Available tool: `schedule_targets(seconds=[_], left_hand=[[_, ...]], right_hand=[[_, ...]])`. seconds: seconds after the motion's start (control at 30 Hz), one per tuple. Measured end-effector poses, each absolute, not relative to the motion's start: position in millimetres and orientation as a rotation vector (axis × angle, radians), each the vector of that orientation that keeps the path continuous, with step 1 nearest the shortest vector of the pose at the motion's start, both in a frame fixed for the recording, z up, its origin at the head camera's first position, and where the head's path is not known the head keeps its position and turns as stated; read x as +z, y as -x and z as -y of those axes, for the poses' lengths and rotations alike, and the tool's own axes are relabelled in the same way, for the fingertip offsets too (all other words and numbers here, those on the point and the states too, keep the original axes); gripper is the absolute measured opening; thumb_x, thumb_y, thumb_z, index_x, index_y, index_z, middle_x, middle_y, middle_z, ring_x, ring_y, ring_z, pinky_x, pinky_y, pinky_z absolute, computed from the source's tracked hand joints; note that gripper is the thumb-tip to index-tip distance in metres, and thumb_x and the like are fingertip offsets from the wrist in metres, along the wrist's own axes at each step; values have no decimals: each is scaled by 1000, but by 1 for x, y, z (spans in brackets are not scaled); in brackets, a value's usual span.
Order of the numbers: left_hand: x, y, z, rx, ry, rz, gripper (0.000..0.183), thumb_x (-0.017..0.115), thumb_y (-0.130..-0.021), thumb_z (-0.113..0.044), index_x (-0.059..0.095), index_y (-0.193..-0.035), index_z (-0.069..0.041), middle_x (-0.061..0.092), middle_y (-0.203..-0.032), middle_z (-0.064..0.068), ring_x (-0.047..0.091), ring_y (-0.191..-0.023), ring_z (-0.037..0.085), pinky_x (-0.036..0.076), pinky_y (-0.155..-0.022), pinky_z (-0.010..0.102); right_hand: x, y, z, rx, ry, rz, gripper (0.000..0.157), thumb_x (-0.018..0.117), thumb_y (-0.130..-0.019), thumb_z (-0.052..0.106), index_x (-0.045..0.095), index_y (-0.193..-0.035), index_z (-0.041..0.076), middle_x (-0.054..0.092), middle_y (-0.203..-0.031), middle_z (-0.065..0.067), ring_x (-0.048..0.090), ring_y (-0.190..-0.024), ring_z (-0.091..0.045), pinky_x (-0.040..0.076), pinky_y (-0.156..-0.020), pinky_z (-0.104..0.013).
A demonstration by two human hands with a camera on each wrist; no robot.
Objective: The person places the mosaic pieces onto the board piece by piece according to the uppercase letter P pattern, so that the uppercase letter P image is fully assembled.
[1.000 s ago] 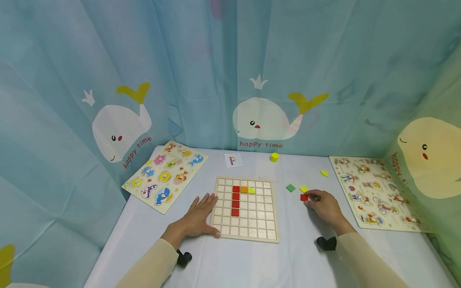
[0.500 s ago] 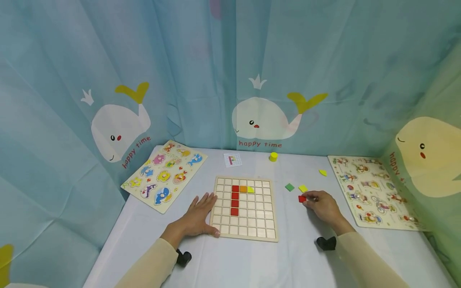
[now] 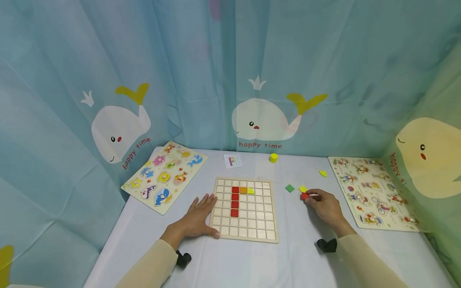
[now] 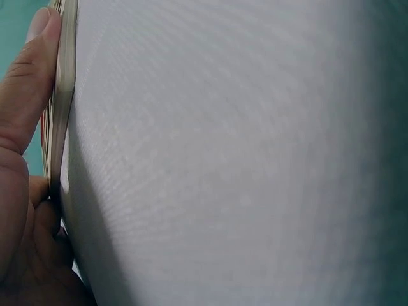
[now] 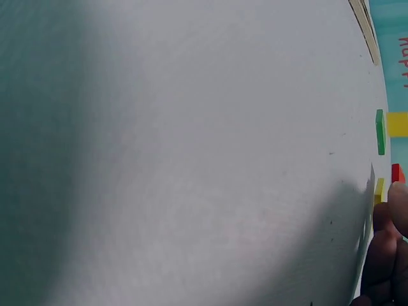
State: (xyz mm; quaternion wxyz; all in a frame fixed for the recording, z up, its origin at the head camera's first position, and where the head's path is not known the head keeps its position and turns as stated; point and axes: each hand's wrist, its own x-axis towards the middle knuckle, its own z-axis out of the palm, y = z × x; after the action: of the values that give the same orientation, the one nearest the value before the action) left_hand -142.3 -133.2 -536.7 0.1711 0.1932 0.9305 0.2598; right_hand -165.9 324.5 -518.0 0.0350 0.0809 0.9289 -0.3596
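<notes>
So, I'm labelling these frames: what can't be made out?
Small white printed card: head view, details too small.
Red square tile, right side: head view, behind the right hand's fingers.
Light wooden grid board, top face: left wrist view, edge-on, partly behind the left hand.
Right hand: cropped by right wrist view's edge.

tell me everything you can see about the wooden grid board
The grid board is square, pale and wood-looking, with a rim around rows of square cells. It lies flat on the white-covered table. Four red tiles form a column; an orange tile and yellow piece continue right from its far end. The left hand touches its left side.
</notes>
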Motion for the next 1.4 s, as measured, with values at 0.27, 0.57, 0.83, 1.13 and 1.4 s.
schedule_targets(seconds=[0.27, 0.57, 0.83, 1.13, 1.4], left_hand=[[-537, 142, 133, 732, -553, -2643, 130, 92, -72, -58, 22, -169, -8, 17, -178, 8, 5, -166, 28, 0, -136, 52], [-538, 142, 133, 758, -569, -2624, 131, 93, -71, -56, 21, -169, -6, 17, -177, 11, 5, -166, 30, -1, -135, 52], [-533, 140, 133, 803, -571, -2618, 130, 93, -71, -55, 23, -168, -5, 19, -177, 13, 7, -166, 32, 0, -135, 54], [-535, 143, 133, 732, -542, -2651, 130, 92, -71, -57, 21, -169, -9, 17, -178, 8, 6, -166, 28, 0, -136, 51], [-537, 142, 133, 763, -546, -2634, 130, 92, -71, -57, 22, -169, -7, 18, -177, 9, 6, -166, 29, 0, -135, 52]], right_hand=[[-522, 168, -320, -1196, -248, -2871, 33, 67, -102, 9, 66, -134, 2, 69, -126, -29, 66, -101, -31, 52, -69, -24], [-525, 170, -311, -1268, -306, -2851, 32, 67, -101, 7, 67, -133, 2, 69, -126, -27, 64, -101, -30, 52, -66, -20], [-528, 174, -304, -1308, -298, -2842, 34, 67, -101, 8, 67, -135, 5, 70, -125, -24, 61, -97, -27, 52, -67, -21], [-516, 173, -289, -1409, -228, -2840, 33, 70, -100, 9, 69, -132, 4, 73, -117, -23, 63, -82, -13, 50, -61, -22], [-514, 174, -269, -1489, -213, -2820, 32, 73, -98, 7, 72, -130, 5, 75, -113, -19, 63, -85, -12, 50, -64, -20]])
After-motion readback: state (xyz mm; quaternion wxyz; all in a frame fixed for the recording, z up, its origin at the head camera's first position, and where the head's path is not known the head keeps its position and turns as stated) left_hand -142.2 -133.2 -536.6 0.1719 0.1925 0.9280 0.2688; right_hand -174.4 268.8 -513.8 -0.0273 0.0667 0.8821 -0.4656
